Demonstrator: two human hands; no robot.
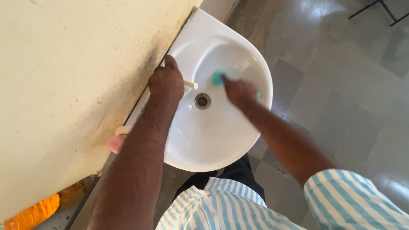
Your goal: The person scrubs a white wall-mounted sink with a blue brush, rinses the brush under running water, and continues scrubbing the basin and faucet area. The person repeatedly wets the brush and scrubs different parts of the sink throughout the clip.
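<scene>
Scrubbing the inside of the white basin (221,140) near its far rim, right hand (239,91) clenched on a teal sponge (218,78), left hand (166,81) wrapped over the tap (190,84) at the wall edge; next, probably working toward the drain (203,101).

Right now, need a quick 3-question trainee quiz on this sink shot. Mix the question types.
1. True or false: the right hand presses a teal sponge against the inside of the basin.
2. What does the left hand rest on?
A. the drain
B. the white tap
C. the floor
3. Fill in: the pink soap sits on the basin's rim, next to the ____.

Key
1. True
2. B, the tap; the drain lies bare.
3. Wall
</scene>
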